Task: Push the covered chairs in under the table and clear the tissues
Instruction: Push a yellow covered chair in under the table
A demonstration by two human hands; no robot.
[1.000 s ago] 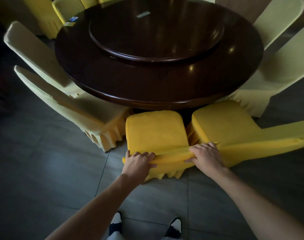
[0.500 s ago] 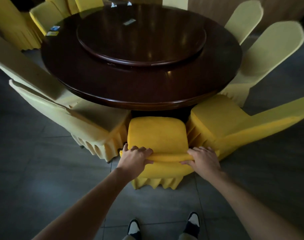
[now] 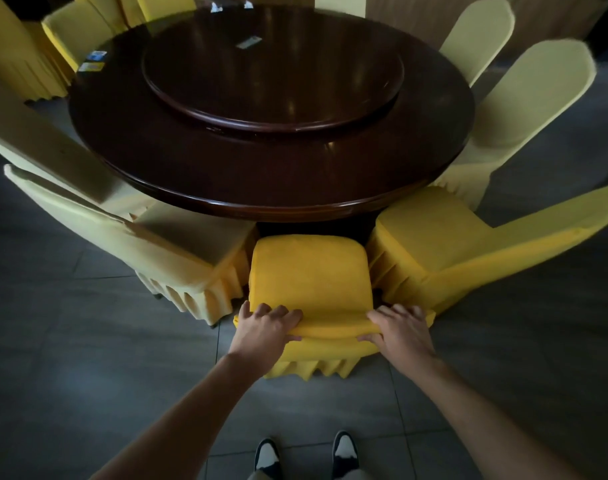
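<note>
A yellow-covered chair (image 3: 309,271) stands straight in front of me, its seat facing the round dark wooden table (image 3: 271,174). My left hand (image 3: 262,329) grips the left part of the chair's top edge, fingers curled over it. My right hand (image 3: 399,329) grips the right part of the same edge. The seat's front sits just short of the table's rim. Two small tissue packets (image 3: 94,60) lie at the table's far left edge. A small flat item (image 3: 248,42) lies on the turntable (image 3: 273,64).
Pale yellow covered chairs ring the table: one at the left (image 3: 122,233), a brighter one at the right (image 3: 468,244), others at the far right (image 3: 524,98) and back left (image 3: 77,32). Grey floor tiles (image 3: 88,341) lie around me. My shoes (image 3: 306,455) show below.
The chair I hold has turned to face the table squarely, and both hands moved with its top edge. The view has pulled back and shows more of the table.
</note>
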